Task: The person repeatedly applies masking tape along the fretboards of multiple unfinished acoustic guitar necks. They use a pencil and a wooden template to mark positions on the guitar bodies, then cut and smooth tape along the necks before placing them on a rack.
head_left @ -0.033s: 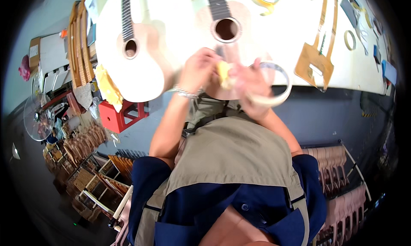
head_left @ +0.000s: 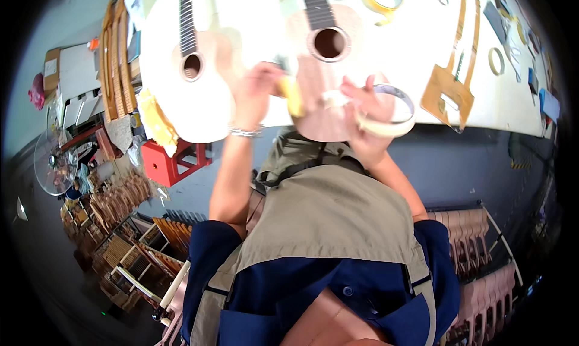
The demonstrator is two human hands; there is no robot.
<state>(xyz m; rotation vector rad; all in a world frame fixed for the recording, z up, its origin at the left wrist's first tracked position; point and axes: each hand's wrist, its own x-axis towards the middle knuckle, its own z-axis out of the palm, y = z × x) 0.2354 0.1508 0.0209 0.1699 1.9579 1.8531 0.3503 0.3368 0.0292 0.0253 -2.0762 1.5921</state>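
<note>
My left hand (head_left: 256, 96), blurred, pinches a short yellow strip (head_left: 292, 97) whose exact kind is smeared. A small dark piece shows above its fingertips. My right hand (head_left: 371, 120) carries a cream roll of tape (head_left: 386, 129), the ring hanging about the hand with the thumb and fingers partly spread. A pale end (head_left: 333, 99) sticks out near its fingertips. Beneath and between the hands lies an unfinished guitar (head_left: 313, 116), soundhole up, its neck pointing away. A second pale guitar (head_left: 196, 108) lies to the left of it.
The white table (head_left: 416, 50) bears a yellow tape roll (head_left: 386, 11) and a brown guitar-shaped template (head_left: 446, 96) on the right. A red stool (head_left: 166, 165) stands at the left below a yellow cloth (head_left: 157, 122). Racks of wooden parts (head_left: 464, 231) stand behind me.
My hands have moved apart. The left went left with the yellow strip; the right, with the tape roll, shifted slightly right. The whole view has shifted slightly.
</note>
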